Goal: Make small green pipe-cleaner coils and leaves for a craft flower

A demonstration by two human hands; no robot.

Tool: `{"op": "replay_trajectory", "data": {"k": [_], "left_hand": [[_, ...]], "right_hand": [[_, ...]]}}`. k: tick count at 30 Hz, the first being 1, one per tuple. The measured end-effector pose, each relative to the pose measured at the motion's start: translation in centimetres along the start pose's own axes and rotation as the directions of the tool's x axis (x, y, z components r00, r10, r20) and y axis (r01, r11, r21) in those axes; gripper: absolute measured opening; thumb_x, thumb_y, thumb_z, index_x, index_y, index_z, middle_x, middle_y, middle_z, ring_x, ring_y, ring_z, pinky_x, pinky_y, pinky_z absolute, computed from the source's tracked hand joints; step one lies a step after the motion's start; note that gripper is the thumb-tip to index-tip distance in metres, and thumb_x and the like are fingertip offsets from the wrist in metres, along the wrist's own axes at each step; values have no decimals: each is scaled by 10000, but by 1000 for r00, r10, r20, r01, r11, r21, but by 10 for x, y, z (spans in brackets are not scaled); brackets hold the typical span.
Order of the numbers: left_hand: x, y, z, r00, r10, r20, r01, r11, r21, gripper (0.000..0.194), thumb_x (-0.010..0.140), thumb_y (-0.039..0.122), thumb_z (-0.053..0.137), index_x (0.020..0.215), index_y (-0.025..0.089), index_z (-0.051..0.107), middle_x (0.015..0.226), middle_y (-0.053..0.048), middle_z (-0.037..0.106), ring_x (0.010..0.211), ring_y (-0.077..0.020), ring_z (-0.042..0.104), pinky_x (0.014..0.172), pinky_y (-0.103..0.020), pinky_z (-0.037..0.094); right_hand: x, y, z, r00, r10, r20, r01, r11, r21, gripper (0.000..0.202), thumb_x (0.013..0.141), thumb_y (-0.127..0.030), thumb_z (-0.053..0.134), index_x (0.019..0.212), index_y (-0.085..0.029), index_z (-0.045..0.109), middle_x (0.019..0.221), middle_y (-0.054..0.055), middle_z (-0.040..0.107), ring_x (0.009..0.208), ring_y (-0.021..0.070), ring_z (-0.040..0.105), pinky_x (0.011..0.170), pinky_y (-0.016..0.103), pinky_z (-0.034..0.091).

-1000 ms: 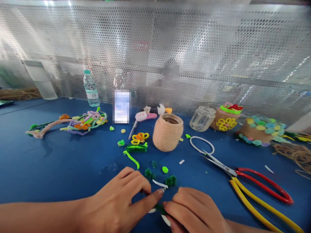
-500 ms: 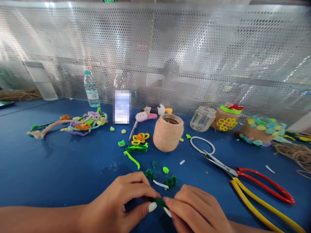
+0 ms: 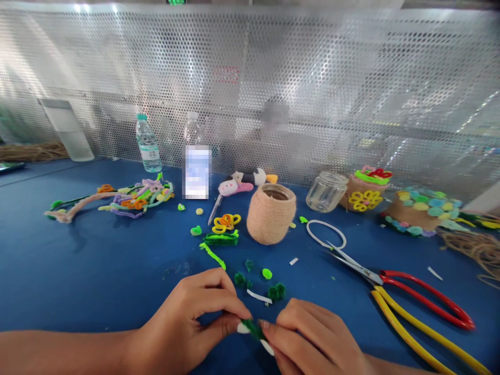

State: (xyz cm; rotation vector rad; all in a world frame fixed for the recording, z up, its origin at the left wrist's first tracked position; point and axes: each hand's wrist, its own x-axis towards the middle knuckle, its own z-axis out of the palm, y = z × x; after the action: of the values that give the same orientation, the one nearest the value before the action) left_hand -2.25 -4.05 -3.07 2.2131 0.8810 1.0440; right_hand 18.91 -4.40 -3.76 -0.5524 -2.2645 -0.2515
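Observation:
Between my fingertips, low in the middle of the head view, is a short dark green pipe cleaner (image 3: pixel 254 329). My left hand (image 3: pixel 195 317) pinches one end of it between thumb and forefinger. The other end sits in the pinch of my right hand (image 3: pixel 312 336). Just beyond my fingers lie dark green fuzzy bits (image 3: pixel 276 291), a white strip (image 3: pixel 259 297) and a light green fuzzy dot (image 3: pixel 267 273). Farther off stands a jar wrapped in twine (image 3: pixel 271 216), its mouth open. Parts of the pipe cleaner are hidden by my fingers.
Scissors with red and yellow handles (image 3: pixel 375 278) lie spread at the right, beside a white ring (image 3: pixel 326 234). Behind are a glass jar (image 3: pixel 326 192), a flower-decorated jar (image 3: pixel 361 192) and a water bottle (image 3: pixel 149 146). Pipe-cleaner pieces (image 3: pixel 136 198) pile at the left.
My left hand has shifted slightly up and left, and its thumb and forefinger have come closer together. More of the green pipe cleaner shows between my hands.

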Motion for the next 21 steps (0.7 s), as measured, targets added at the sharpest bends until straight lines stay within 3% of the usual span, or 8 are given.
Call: {"op": "replay_trajectory", "data": {"k": [4, 9, 14, 18, 21], "left_hand": [[0, 3, -1, 999, 31, 28, -30, 999, -21, 183, 806, 31, 538, 847, 175, 644, 752, 7, 559, 687, -62, 540, 630, -135, 431], [0, 11, -4, 993, 104, 50, -103, 995, -9, 166, 817, 27, 532, 851, 157, 628, 767, 4, 551, 694, -57, 535, 650, -121, 431], [0, 17, -6, 983, 161, 93, -161, 987, -7, 144, 839, 49, 513, 844, 153, 613, 766, 0, 549, 682, -56, 543, 643, -116, 436], [-3, 11, -3, 980, 193, 47, -199, 948, 249, 186, 900, 123, 436, 967, 186, 598, 819, -16, 574, 720, -100, 527, 654, -181, 439], [-5, 6, 0, 953, 267, 142, -302, 843, 444, 199, 917, 156, 432, 1047, 216, 570, 861, -1, 597, 740, -124, 501, 694, -242, 402]], "right_hand": [[1, 4, 1, 996, 0, 85, -5, 998, 60, 220, 892, -90, 413, 835, -122, 623, 615, 35, 587, 558, 133, 542, 528, 240, 468], [-1, 7, 12, 1000, -16, 25, 13, 992, 128, 382, 960, -184, 274, 795, -147, 617, 573, 22, 518, 496, 111, 451, 446, 208, 378], [-1, 8, 8, 995, -76, 59, 68, 989, 134, 362, 963, -174, 280, 834, -155, 618, 591, 11, 517, 514, 109, 450, 461, 209, 376], [1, 5, 0, 985, -33, 168, 14, 994, 109, 351, 940, -131, 308, 754, -141, 606, 615, 32, 549, 574, 124, 511, 552, 231, 455], [1, 2, -1, 989, -12, 146, 5, 999, 49, 339, 924, -119, 330, 734, -145, 610, 611, 30, 550, 600, 127, 540, 598, 241, 483]]}}
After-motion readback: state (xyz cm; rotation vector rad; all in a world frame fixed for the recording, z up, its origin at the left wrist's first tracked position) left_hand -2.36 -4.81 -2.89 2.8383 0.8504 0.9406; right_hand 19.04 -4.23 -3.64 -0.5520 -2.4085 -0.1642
